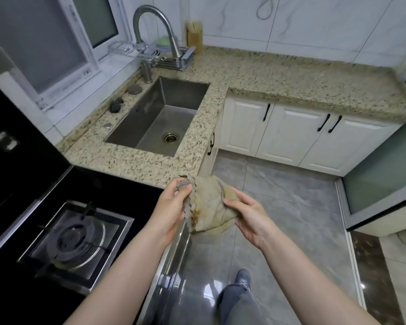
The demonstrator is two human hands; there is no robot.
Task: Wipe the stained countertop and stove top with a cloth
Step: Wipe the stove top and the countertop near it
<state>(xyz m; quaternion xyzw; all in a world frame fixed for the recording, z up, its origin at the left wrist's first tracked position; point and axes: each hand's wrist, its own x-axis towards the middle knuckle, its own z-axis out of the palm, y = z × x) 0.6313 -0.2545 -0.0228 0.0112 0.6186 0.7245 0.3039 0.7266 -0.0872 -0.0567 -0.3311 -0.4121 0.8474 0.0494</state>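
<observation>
Granite countertop (136, 160), left hand (171, 207) and right hand (249, 214) fingers pinching stained cloth (211, 205), no legible writing

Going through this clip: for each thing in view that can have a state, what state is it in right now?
cloth: stained, crumpled, held in the air between both hands, off the counter.
left hand: pinches the cloth's scalloped edge.
right hand: grips the cloth's other side.
faucet: no water running.
sink: empty, drain uncovered.
stove burner: no flame visible.
cabinet doors: closed.
countertop: not being wiped yet.
</observation>
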